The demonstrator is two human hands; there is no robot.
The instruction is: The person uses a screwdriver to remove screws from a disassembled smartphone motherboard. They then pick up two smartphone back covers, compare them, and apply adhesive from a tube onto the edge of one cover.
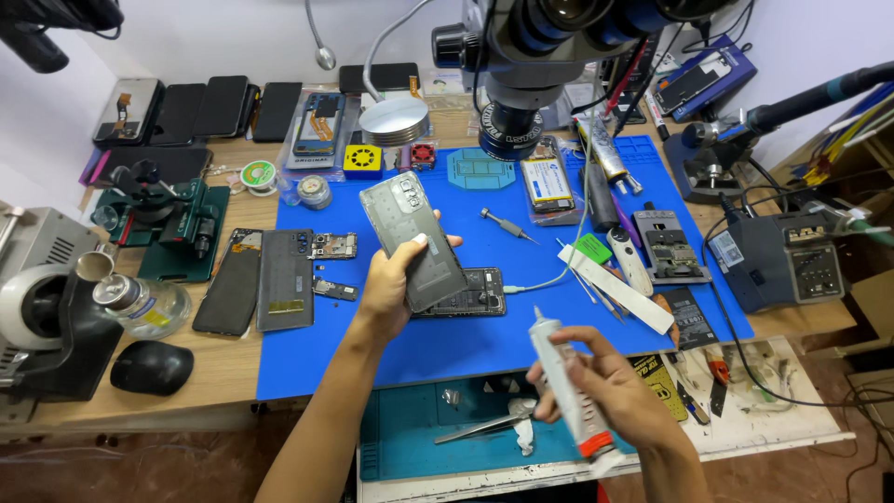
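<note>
left grip: my left hand (391, 289) clamped on grey phone back cover (413, 240), raised over blue mat (372, 359)
right grip: my right hand (610, 391) wrapped round white glue syringe (568, 387)
tip: I'd steady cover, run thin bead along edge

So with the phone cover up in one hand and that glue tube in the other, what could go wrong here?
1. The left hand grips the grey back cover by its lower part only, in mid-air; it might slip onto the open phone below.
2. The white tube in the right hand points its nozzle upward; any ooze could run onto the fingers or the blue mat.
</note>
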